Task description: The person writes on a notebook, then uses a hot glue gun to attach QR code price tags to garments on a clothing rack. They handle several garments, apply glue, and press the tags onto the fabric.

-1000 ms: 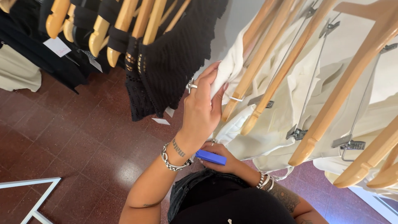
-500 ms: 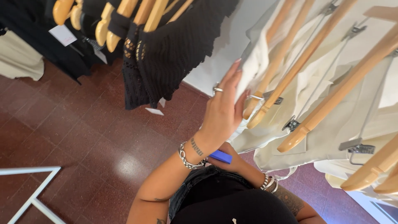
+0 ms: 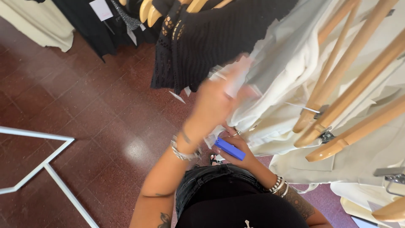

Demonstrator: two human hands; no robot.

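White garments [image 3: 291, 63] hang on wooden hangers [image 3: 337, 88] just beyond our left hand [image 3: 219, 99], whose blurred fingers spread open and press against the pale cloth. Below those fingers, close to our waist, our right hand [image 3: 240, 147] closes around a small blue block-shaped tool [image 3: 230, 149], its fingertips brushing the lower hem of the same fabric. Beside the left fingers hangs a black knitted top [image 3: 211, 38], above the red tiled floor [image 3: 76, 109].
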